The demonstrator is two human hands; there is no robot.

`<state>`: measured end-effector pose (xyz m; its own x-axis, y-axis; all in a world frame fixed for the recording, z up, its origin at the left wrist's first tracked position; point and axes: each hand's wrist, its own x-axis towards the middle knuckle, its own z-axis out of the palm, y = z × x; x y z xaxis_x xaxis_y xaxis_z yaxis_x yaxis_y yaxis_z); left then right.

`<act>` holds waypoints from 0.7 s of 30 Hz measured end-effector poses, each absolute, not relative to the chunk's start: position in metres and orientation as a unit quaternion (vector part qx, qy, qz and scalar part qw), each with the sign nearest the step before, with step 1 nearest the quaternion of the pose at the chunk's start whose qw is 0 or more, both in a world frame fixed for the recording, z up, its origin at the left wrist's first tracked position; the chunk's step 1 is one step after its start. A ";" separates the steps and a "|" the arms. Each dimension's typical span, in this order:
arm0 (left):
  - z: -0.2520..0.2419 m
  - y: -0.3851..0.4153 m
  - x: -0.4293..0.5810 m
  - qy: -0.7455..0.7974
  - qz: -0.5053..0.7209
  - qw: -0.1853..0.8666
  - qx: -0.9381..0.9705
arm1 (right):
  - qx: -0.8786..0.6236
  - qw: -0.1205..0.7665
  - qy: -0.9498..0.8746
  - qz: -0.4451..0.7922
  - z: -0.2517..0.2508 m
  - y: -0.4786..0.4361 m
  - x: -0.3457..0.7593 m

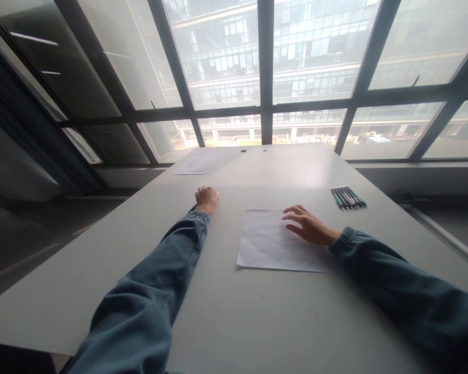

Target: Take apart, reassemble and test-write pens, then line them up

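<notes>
A white sheet of paper (263, 241) lies on the white table, right of centre. Over its right part is my right hand (306, 224), fingers spread and nothing held in them. My left hand (207, 199) rests on the table to the left of the sheet, its fingers curled closed. Something small with blue and yellow (194, 208) shows beside the left wrist; what the fingers hold is hidden. To the right, beyond my right hand, several pens (348, 198) in dark, green and grey lie side by side in a row.
Another paper (193, 165) lies at the far left of the table (273, 322). Two small dark spots (244, 151) show near the far edge. Large windows stand behind the table, and a dark curtain (35, 114) hangs at the left.
</notes>
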<state>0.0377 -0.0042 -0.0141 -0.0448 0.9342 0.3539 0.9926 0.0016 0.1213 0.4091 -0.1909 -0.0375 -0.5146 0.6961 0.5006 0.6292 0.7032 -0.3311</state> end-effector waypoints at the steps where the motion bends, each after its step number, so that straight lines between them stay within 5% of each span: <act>1: -0.012 -0.006 0.041 -0.703 -0.174 0.073 -0.686 | -0.381 0.316 -0.867 0.053 -0.038 -0.190 0.410; 8: 0.010 -0.021 0.078 -0.648 -0.338 -0.144 -0.667 | -0.376 0.332 -0.863 0.055 -0.038 -0.188 0.411; 14: 0.020 -0.061 0.132 -0.404 -0.539 -0.449 -0.588 | -0.422 0.349 -0.834 0.065 -0.035 -0.189 0.412; 21: -0.003 -0.107 0.172 -0.274 -0.594 -0.541 -0.528 | -0.469 0.461 -0.718 0.228 -0.041 -0.181 0.412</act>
<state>0.1723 -0.1071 -0.0028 0.1436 0.9323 0.3320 -0.3543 -0.2648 0.8968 0.4119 -0.1810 -0.0413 -0.1348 0.8834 0.4489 0.4632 0.4567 -0.7596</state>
